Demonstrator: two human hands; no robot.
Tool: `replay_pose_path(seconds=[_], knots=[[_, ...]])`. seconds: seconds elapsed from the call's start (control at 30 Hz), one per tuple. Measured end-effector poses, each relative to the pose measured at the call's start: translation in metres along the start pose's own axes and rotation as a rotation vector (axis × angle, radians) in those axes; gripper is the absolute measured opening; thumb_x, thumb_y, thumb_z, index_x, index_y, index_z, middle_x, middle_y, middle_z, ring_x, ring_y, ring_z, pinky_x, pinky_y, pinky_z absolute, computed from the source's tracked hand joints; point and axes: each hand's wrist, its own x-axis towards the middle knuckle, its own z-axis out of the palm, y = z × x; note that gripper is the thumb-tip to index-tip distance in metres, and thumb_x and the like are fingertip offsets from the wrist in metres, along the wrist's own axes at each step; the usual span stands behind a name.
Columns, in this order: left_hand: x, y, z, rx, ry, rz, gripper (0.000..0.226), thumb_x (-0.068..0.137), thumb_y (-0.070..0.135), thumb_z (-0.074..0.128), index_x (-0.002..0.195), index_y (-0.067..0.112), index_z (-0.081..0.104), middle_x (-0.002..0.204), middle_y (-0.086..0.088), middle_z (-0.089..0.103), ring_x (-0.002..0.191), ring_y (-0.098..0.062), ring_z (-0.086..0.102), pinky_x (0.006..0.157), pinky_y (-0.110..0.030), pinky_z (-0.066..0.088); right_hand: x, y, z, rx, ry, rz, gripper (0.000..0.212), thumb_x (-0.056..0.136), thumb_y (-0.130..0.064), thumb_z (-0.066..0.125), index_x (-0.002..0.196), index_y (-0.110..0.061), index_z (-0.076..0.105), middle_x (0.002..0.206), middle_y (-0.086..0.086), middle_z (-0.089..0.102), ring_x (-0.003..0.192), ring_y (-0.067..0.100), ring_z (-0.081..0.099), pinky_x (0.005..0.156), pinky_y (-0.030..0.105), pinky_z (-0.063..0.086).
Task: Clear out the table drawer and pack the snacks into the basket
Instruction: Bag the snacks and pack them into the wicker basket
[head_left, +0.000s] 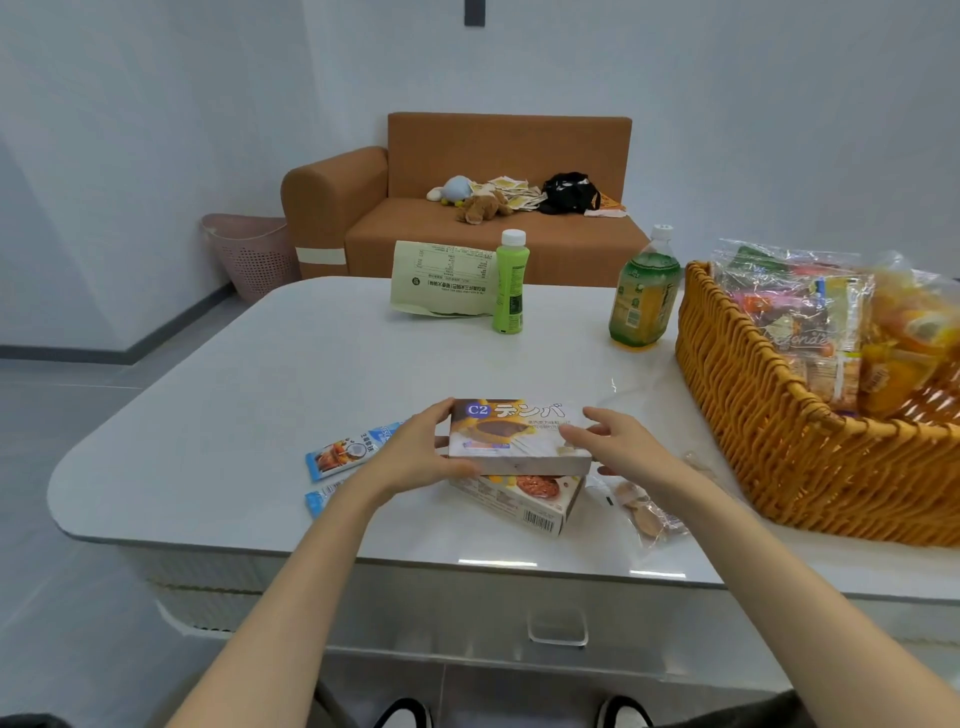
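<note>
A white snack box with a chocolate-cake picture (519, 434) lies on top of a second box (524, 501) near the table's front edge. My left hand (415, 452) grips the top box at its left end, thumb on top. My right hand (613, 444) holds its right end with the fingers curled over the corner. The woven orange basket (769, 415) at the right holds several bagged snacks (810, 322). Two blue sachets (345, 454) lie left of the boxes. A clear bag of cookies (644, 512) lies to the right. The drawer front with its clear handle (558, 626) is shut below.
A green bottle (510, 283), a cream packet (441, 278) and an orange-juice bottle (644, 291) stand at the back of the white table (234, 415). Behind are an orange sofa (467, 208) with soft toys and a pink bin (249, 254). My shoes show below.
</note>
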Motion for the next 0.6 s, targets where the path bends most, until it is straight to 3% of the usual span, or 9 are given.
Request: replay_pose_path(seconds=[0.1, 0.17, 0.23, 0.33, 0.43, 0.53, 0.6], knots=[[0.004, -0.001, -0.003, -0.031, -0.065, -0.011, 0.069, 0.078, 0.016, 0.077, 0.134, 0.030, 0.039, 0.127, 0.008, 0.057, 0.100, -0.009, 0.064, 0.080, -0.025, 0.057, -0.007, -0.001, 0.002, 0.149, -0.039, 0.086, 0.064, 0.091, -0.038, 0.062, 0.144, -0.010, 0.040, 0.143, 0.004, 0.047, 0.122, 0.022, 0.048, 0.097, 0.039, 0.046], [0.006, -0.001, -0.005, -0.049, -0.101, -0.034, 0.079, 0.079, 0.012, 0.076, 0.142, 0.029, 0.032, 0.122, 0.014, 0.054, 0.099, -0.005, 0.061, 0.071, -0.016, 0.055, -0.011, -0.003, 0.003, 0.301, -0.066, 0.144, 0.039, 0.092, -0.028, 0.063, 0.124, -0.006, 0.055, 0.124, 0.007, 0.058, 0.118, 0.028, 0.053, 0.096, 0.045, 0.049], [0.010, -0.003, -0.005, -0.104, -0.143, -0.060, 0.081, 0.081, 0.007, 0.073, 0.146, 0.025, 0.028, 0.124, 0.012, 0.052, 0.101, -0.006, 0.060, 0.069, -0.014, 0.053, -0.014, -0.004, 0.007, 0.487, -0.060, 0.191, 0.014, 0.093, -0.017, 0.063, 0.098, -0.005, 0.057, 0.100, 0.008, 0.061, 0.102, 0.028, 0.058, 0.091, 0.046, 0.053], [0.016, -0.002, -0.004, -0.293, -0.111, -0.139, 0.074, 0.086, 0.017, 0.068, 0.148, 0.025, 0.027, 0.134, 0.004, 0.048, 0.107, -0.014, 0.059, 0.077, -0.026, 0.055, -0.009, 0.001, 0.019, 0.574, 0.026, 0.202, 0.038, 0.089, -0.008, 0.066, 0.117, 0.002, 0.044, 0.118, 0.019, 0.056, 0.098, 0.028, 0.061, 0.084, 0.042, 0.057], [0.018, -0.003, 0.001, -0.356, -0.018, -0.187, 0.062, 0.092, 0.020, 0.062, 0.145, 0.028, 0.032, 0.135, -0.001, 0.049, 0.102, -0.019, 0.063, 0.083, -0.037, 0.057, -0.005, 0.004, 0.026, 0.603, 0.063, 0.194, 0.046, 0.086, 0.002, 0.065, 0.122, -0.005, 0.036, 0.104, 0.015, 0.059, 0.097, 0.026, 0.062, 0.097, 0.044, 0.050], [0.016, -0.007, -0.001, -0.415, 0.050, -0.168, 0.060, 0.088, 0.012, 0.066, 0.139, 0.028, 0.039, 0.143, -0.004, 0.039, 0.101, -0.020, 0.063, 0.075, -0.030, 0.059, -0.002, 0.001, 0.024, 0.705, 0.076, 0.155, 0.058, 0.079, 0.013, 0.067, 0.126, -0.008, 0.040, 0.095, 0.010, 0.060, 0.095, 0.025, 0.062, 0.100, 0.042, 0.048], [0.013, -0.010, -0.004, -0.425, 0.073, -0.160, 0.070, 0.084, 0.008, 0.070, 0.143, 0.026, 0.036, 0.142, -0.003, 0.035, 0.103, -0.016, 0.060, 0.068, -0.023, 0.058, -0.001, -0.001, 0.022, 0.751, 0.080, 0.100, 0.065, 0.076, 0.018, 0.066, 0.127, -0.013, 0.040, 0.112, 0.011, 0.061, 0.105, 0.024, 0.060, 0.097, 0.040, 0.050]])
